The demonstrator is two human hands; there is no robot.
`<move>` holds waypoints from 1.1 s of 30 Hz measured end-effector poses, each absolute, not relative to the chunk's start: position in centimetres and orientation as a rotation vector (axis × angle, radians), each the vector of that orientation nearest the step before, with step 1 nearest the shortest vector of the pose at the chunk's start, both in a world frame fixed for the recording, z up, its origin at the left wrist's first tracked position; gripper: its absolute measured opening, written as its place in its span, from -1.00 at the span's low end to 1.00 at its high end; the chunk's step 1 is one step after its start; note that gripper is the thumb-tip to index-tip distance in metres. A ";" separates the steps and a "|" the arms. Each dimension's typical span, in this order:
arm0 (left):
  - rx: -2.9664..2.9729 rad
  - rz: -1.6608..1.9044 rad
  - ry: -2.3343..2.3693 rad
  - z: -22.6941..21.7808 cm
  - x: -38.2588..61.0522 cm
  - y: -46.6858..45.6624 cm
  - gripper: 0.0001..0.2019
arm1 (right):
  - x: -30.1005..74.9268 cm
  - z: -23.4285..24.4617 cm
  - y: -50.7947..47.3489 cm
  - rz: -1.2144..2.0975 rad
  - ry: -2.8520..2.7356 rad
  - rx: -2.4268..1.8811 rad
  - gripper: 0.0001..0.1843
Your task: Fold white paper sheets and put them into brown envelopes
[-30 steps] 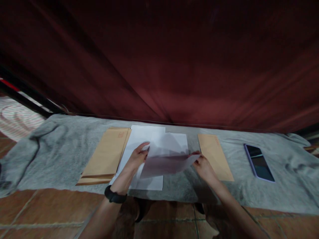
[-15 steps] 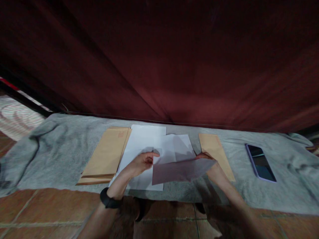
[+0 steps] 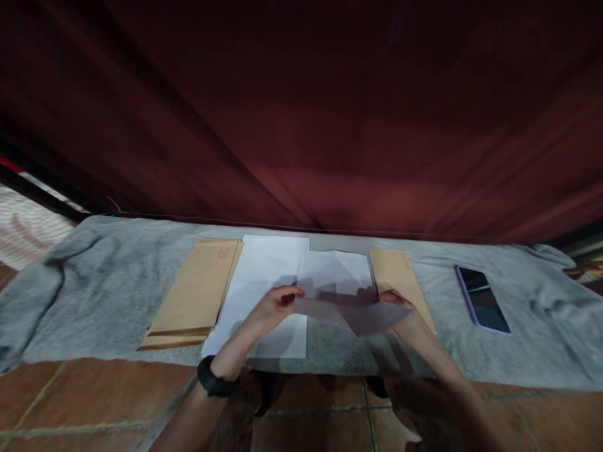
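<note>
A white sheet of paper [image 3: 367, 319] with creases is held up over the middle of the cloth, its lower part bent toward me and in shadow. My left hand [image 3: 277, 304] pinches its left edge between thumb and fingers. On the opposite edge, my right hand [image 3: 398, 307] grips the sheet, with some of its fingers hidden behind the paper. Flat white paper [image 3: 273, 257] lies under and beyond my left hand. Just past my right hand is a single brown envelope [image 3: 400, 267].
Several brown envelopes [image 3: 193, 292] are stacked at the left. A phone [image 3: 483, 298] in a purple case lies to the right. Everything rests on a grey cloth [image 3: 117, 282], with a dark red curtain [image 3: 301, 125] behind and a tiled floor [image 3: 103, 389] in front.
My left hand has moved slightly up the sheet's edge. The lower part of the sheet has lifted and now bends in the middle. The view has shifted a little.
</note>
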State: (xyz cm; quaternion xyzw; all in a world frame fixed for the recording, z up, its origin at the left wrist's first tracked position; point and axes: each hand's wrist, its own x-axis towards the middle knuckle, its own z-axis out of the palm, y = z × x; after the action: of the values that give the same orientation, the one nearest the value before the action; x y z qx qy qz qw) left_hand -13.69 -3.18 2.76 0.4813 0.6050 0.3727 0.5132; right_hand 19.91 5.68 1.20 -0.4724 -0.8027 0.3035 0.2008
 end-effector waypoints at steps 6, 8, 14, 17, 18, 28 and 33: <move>1.082 0.850 1.533 1.7 -13.7 -2.6 -0.62 | 19.5 0.8 5.7 0.826 -2.270 -1.451 -0.72; 1.084 0.827 1.604 1.3 -13.6 -2.5 -0.63 | 19.5 0.5 5.7 0.816 -2.269 -1.488 -0.70; 1.297 0.654 1.896 1.4 -13.1 -2.0 -0.62 | 19.0 0.0 5.4 0.639 -2.350 -1.638 -0.63; 1.333 0.555 1.956 2.0 -12.9 -1.9 -0.61 | 18.6 0.4 5.1 0.555 -2.398 -1.719 -0.64; 1.338 0.523 1.978 2.2 -12.9 -1.9 -0.62 | 18.4 0.5 5.0 0.530 -2.411 -1.744 -0.65; 1.316 0.299 2.108 3.5 -12.4 -1.9 -0.66 | 16.8 1.6 4.3 0.360 -2.442 -1.948 -0.71; 1.332 0.269 2.155 3.7 -12.1 -1.8 -0.70 | 16.6 1.9 4.3 0.365 -2.444 -1.958 -0.72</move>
State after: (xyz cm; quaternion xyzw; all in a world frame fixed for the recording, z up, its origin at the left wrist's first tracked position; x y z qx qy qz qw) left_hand -12.12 -1.81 3.72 0.5000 0.8089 0.1009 0.2924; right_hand 16.57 4.25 1.86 -0.6211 -0.7751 0.1157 -0.0056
